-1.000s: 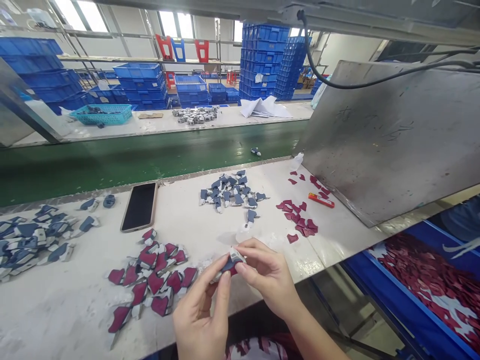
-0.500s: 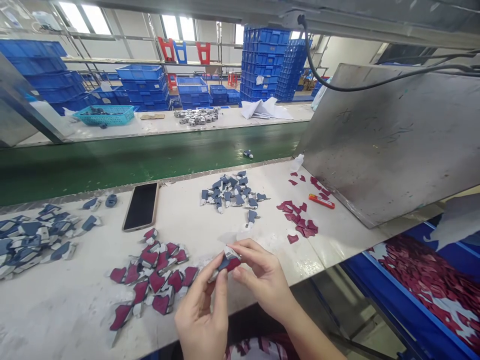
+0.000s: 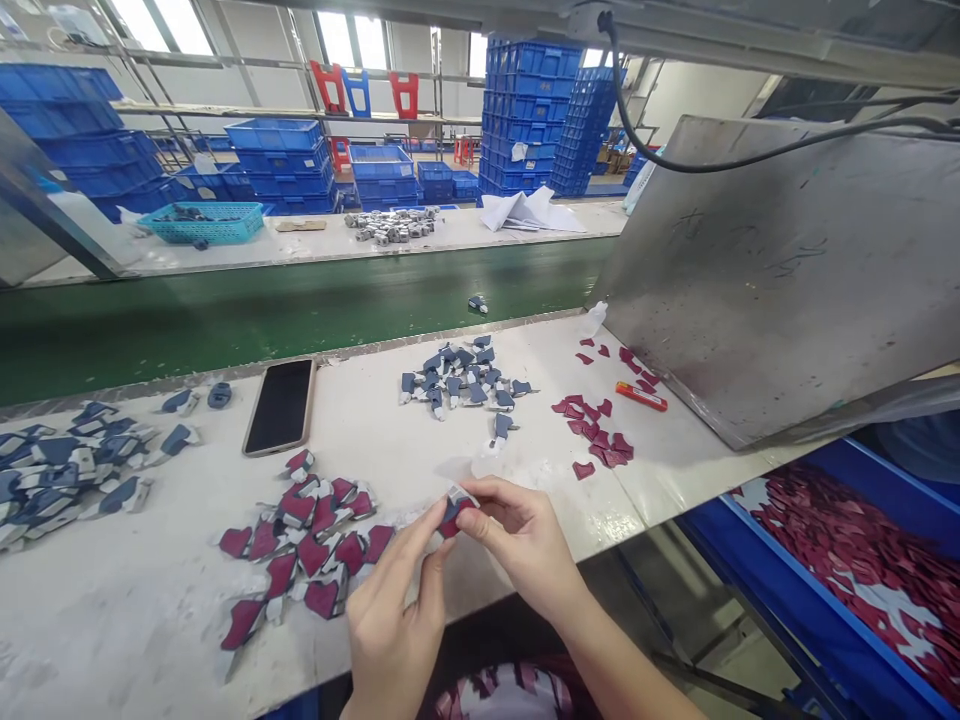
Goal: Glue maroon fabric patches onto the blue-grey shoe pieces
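Observation:
Between both hands, above the front edge of the white table [image 3: 540, 540], is a small blue-grey part with a dark red piece [image 3: 454, 512] on its face. My left hand [image 3: 401, 610] pinches it from the left with thumb and fingers. From the other side my right hand [image 3: 525, 545] grips it, the thumb pressed on the red face. Left of the hands lies a pile of parts with red faces [image 3: 311, 552]. Farther back sits a heap of blue-grey parts [image 3: 469, 375], and to its right are loose red pieces [image 3: 600, 440].
A phone [image 3: 280, 407] and another heap of blue-grey parts [image 3: 67, 465] lie on the left. An orange-red stick [image 3: 641, 396] rests near a leaning metal panel [image 3: 780, 270]. Behind runs a green belt [image 3: 300, 320]. A blue bin [image 3: 832, 600] of red pieces stands lower right.
The part in my hands has turned so more of its red face shows, and my right thumb has moved onto it. A small part on the green belt has shifted left.

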The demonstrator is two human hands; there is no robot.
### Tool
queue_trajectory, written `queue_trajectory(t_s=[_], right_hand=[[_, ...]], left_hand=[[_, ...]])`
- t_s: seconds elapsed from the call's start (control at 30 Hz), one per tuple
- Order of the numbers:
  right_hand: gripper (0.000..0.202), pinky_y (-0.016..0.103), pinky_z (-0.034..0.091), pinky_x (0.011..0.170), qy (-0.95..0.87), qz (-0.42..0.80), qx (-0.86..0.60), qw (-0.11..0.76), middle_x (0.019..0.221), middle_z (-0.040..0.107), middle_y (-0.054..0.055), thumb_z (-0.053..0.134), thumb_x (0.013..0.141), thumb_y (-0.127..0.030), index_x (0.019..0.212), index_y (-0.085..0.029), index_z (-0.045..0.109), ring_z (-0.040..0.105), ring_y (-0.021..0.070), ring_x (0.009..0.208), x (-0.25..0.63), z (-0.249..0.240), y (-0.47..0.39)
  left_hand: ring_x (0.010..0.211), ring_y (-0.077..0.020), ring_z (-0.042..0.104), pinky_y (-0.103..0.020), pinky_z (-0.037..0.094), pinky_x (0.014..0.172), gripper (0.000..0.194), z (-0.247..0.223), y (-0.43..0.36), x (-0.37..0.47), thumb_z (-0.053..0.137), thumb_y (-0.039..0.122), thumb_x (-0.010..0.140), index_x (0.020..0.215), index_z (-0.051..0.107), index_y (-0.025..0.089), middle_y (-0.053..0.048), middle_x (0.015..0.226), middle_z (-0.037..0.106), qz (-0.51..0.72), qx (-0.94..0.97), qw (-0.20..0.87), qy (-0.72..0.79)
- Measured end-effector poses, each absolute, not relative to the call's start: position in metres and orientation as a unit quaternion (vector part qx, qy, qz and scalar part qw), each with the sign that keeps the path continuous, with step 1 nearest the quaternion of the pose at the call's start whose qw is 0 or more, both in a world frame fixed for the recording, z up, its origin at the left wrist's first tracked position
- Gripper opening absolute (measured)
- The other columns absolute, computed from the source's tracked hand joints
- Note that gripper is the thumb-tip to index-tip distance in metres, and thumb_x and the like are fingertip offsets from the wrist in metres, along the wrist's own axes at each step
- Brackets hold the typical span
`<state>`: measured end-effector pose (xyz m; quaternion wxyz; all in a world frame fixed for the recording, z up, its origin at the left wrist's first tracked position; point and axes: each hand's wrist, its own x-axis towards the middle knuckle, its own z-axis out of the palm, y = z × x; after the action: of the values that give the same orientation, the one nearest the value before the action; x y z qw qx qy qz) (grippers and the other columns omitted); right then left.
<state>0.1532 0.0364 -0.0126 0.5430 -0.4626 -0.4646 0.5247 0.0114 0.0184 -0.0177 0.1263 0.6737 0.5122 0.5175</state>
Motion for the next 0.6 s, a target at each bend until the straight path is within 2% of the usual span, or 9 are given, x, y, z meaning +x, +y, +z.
queue_trajectory(t_s=[0.07,0.13,0.2,0.3,0.37,0.5,0.6], right_hand=[[0.036,0.033,0.058,0.078,-0.524,0.469,-0.468,0.535,0.093,0.073,0.005,0.078,0.079,-0.041,0.110,-0.022,0.073,0.067,0.0180,0.081,0.158,-0.011,0.035],[0.047,0.034,0.057,0.079,-0.602,0.369,-0.462,0.536,0.103,0.069,0.007,0.082,0.076,-0.037,0.119,-0.025,0.069,0.066,0.0198,0.089,0.163,-0.008,0.035],[0.048,0.037,0.056,0.085,-0.672,0.255,-0.440,0.538,0.111,0.065,0.008,0.084,0.074,-0.030,0.119,-0.027,0.068,0.063,0.0227,0.101,0.170,-0.005,0.036],[0.033,0.044,0.051,0.095,-0.744,0.148,-0.390,0.522,0.104,0.067,0.005,0.077,0.080,-0.016,0.109,-0.029,0.068,0.059,0.0240,0.106,0.177,0.001,0.039],[0.033,0.046,0.049,0.097,-0.773,0.127,-0.364,0.504,0.095,0.070,0.003,0.070,0.082,-0.009,0.107,-0.030,0.066,0.059,0.0240,0.104,0.180,0.003,0.041],[0.030,0.046,0.049,0.092,-0.792,0.136,-0.359,0.474,0.091,0.066,0.003,0.067,0.083,-0.009,0.105,-0.030,0.066,0.056,0.0237,0.096,0.180,0.002,0.040],[0.031,0.041,0.050,0.086,-0.797,0.137,-0.367,0.459,0.094,0.063,0.004,0.062,0.084,-0.006,0.104,-0.029,0.067,0.052,0.0224,0.093,0.179,-0.001,0.039]], left_hand=[[0.069,-0.0174,0.074,-0.024,0.059,0.072,0.022,-0.014,0.017,0.010,0.066,0.027,0.086,0.104,0.077,0.023,-0.004,0.083,0.079,0.510,0.626,0.185,0.560],[0.053,-0.0151,0.067,-0.022,0.055,0.057,0.026,-0.007,0.014,0.010,0.068,0.038,0.083,0.102,0.078,0.022,-0.001,0.066,0.074,0.491,0.574,0.263,0.600],[0.050,-0.0151,0.064,-0.021,0.052,0.050,0.032,0.001,0.011,0.011,0.071,0.046,0.079,0.098,0.079,0.021,0.000,0.060,0.071,0.483,0.534,0.331,0.610],[0.066,-0.0194,0.070,-0.023,0.056,0.061,0.034,0.011,0.008,0.013,0.070,0.048,0.078,0.094,0.080,0.020,-0.003,0.073,0.076,0.495,0.495,0.408,0.586],[0.068,-0.0198,0.070,-0.024,0.057,0.064,0.035,0.015,0.008,0.012,0.069,0.048,0.080,0.097,0.080,0.020,-0.004,0.077,0.076,0.492,0.485,0.450,0.566],[0.056,-0.0176,0.066,-0.025,0.058,0.062,0.034,0.015,0.010,0.005,0.071,0.045,0.079,0.098,0.080,0.019,-0.001,0.059,0.069,0.464,0.494,0.488,0.550],[0.063,-0.0191,0.069,-0.026,0.060,0.066,0.031,0.016,0.012,0.005,0.072,0.044,0.079,0.096,0.080,0.019,-0.002,0.067,0.073,0.455,0.480,0.526,0.534]])
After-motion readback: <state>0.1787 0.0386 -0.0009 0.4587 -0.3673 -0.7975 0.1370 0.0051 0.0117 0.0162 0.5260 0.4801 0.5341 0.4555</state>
